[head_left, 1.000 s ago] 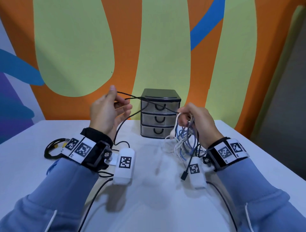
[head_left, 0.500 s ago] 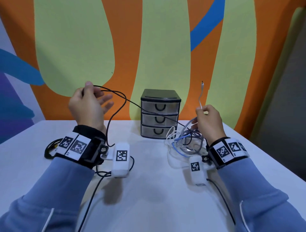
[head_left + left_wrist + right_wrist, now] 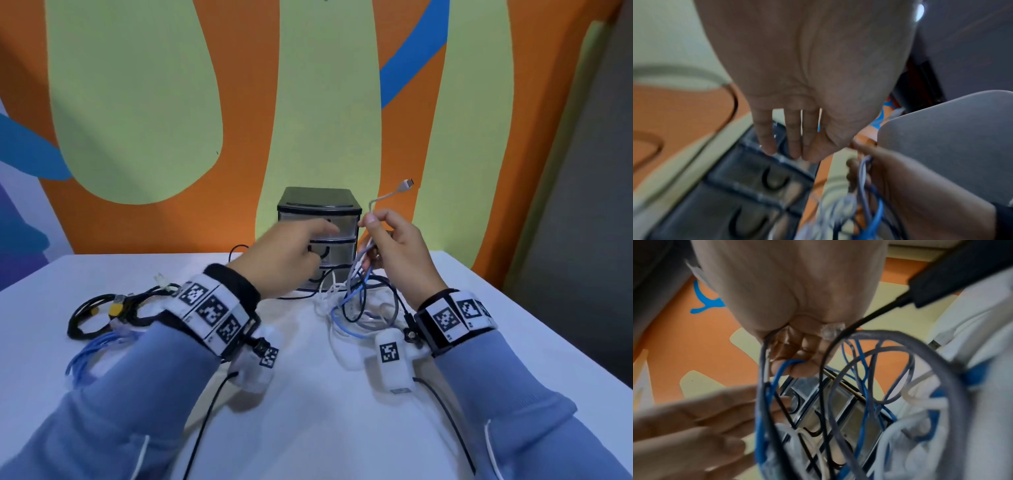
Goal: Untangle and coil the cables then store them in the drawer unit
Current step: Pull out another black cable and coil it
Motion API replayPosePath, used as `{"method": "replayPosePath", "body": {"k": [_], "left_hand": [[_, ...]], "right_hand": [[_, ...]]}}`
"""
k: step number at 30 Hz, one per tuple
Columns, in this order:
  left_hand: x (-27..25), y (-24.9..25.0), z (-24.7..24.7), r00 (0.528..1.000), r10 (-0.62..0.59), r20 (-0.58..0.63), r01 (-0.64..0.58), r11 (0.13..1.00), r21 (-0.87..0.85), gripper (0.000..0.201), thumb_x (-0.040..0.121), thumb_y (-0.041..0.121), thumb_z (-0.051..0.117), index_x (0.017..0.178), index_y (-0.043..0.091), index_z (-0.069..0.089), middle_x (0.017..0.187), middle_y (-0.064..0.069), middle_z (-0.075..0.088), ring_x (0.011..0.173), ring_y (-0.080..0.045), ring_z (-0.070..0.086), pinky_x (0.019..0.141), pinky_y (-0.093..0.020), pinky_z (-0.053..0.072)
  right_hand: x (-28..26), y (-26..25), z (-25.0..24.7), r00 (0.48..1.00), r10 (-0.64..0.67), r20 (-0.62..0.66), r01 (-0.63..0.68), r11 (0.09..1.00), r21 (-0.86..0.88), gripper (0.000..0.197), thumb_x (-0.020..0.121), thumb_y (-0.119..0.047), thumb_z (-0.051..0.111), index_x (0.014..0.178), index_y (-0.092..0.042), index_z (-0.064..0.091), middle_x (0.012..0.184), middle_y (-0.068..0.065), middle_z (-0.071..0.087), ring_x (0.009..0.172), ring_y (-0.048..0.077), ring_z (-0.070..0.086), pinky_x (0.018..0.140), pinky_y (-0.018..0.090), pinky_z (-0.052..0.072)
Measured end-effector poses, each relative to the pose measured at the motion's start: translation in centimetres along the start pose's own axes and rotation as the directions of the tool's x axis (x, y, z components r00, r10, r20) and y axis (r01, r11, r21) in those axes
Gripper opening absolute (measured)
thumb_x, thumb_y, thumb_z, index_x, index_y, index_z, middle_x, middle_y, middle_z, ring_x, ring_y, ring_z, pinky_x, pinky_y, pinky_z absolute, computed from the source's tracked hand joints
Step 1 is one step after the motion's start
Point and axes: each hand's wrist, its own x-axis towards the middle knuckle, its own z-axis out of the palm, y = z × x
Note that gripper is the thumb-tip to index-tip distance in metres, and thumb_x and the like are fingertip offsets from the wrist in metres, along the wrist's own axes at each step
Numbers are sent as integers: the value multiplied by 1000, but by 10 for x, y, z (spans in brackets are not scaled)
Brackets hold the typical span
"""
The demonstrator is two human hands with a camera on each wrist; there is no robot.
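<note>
Currently separating one cable from the tangle, centre of frame.
My right hand [image 3: 394,246] pinches the grey cable [image 3: 356,270]; left hand [image 3: 291,253] fingers extended, empty, before the drawer unit [image 3: 318,205]. Pulling hard may tighten knots in the tangle [image 3: 363,308].

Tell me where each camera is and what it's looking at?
Head: worn on the head, looks forward and down over the table at the drawer unit; both sleeves and hands show.
Left wrist: along the left hand, straight fingers toward the drawers.
Right wrist: along the right hand gripping the tangled cables.
Shared: all three see the drawer unit and cable tangle.
</note>
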Motion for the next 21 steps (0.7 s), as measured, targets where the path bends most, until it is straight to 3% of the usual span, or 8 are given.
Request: {"method": "replayPosePath", "body": {"k": [3, 5, 7, 10, 14, 17, 19, 21], "left_hand": [[9, -14, 25, 987, 2, 161, 39, 967, -252, 46, 97, 24, 66, 142, 27, 63, 140, 10, 68, 128, -8, 64, 111, -38, 51], [7, -21, 28, 990, 7, 142, 35, 957, -289, 31, 96, 36, 73, 124, 25, 75, 116, 7, 79, 110, -9, 72, 102, -41, 57], [4, -22, 23, 999, 11, 40, 1, 963, -270, 12, 98, 31, 75, 101, 21, 81, 92, 4, 80, 87, -13, 73, 84, -36, 59], [0, -20, 15, 977, -18, -215, -33, 973, -230, 15, 100, 30, 73, 90, 22, 81, 82, 6, 77, 71, -7, 64, 66, -31, 48], [0, -22, 9, 854, -89, -513, 1, 986, -168, 16, 103, 31, 65, 90, 25, 73, 80, 11, 72, 76, -9, 64, 68, -33, 45], [-1, -21, 2, 740, -139, -658, -21, 973, -230, 17, 106, 33, 56, 94, 24, 66, 69, 3, 66, 69, -27, 62, 66, -43, 51], [-1, -24, -3, 660, -192, -727, -12, 964, -266, 16, 107, 31, 55, 95, 25, 63, 64, 5, 58, 64, -25, 54, 64, -42, 45], [-1, -26, -6, 604, -255, -756, -4, 946, -323, 16, 108, 31, 54, 96, 26, 62, 60, 10, 51, 61, -20, 46, 67, -37, 37]], "right_hand": [[-1, -4, 3, 998, -53, 16, 52, 997, 56, 20, 110, -27, 52, 102, -12, 63, 69, 11, 62, 51, 24, 56, 50, 31, 50], [-1, -5, 3, 998, -63, -1, 63, 996, 63, 20, 110, -29, 53, 101, -15, 64, 68, 9, 63, 55, 26, 57, 50, 30, 49], [-1, -5, 3, 998, -56, -22, 57, 997, 53, 20, 110, -30, 53, 100, -17, 64, 68, 9, 63, 56, 26, 56, 48, 28, 47], [-1, -3, 2, 998, -57, -11, 57, 998, -11, 21, 110, -30, 53, 97, -17, 64, 70, 15, 54, 50, 15, 47, 44, 22, 39], [-4, -2, 3, 986, -118, 116, 136, 977, -167, 23, 109, -27, 56, 100, -12, 70, 57, -17, 54, 44, 5, 42, 47, 18, 33], [-3, 1, -2, 983, -150, 109, 170, 962, -215, 20, 106, -28, 63, 101, -16, 78, 58, -26, 59, 48, 10, 35, 50, 19, 32], [1, 3, -6, 985, -167, 49, 174, 958, -229, 18, 103, -29, 67, 103, -17, 82, 63, -29, 64, 53, 16, 37, 52, 22, 34], [7, 6, -10, 985, -169, -43, 156, 965, -211, 19, 102, -24, 68, 106, -12, 82, 59, -28, 61, 51, 9, 40, 51, 20, 34]]}}
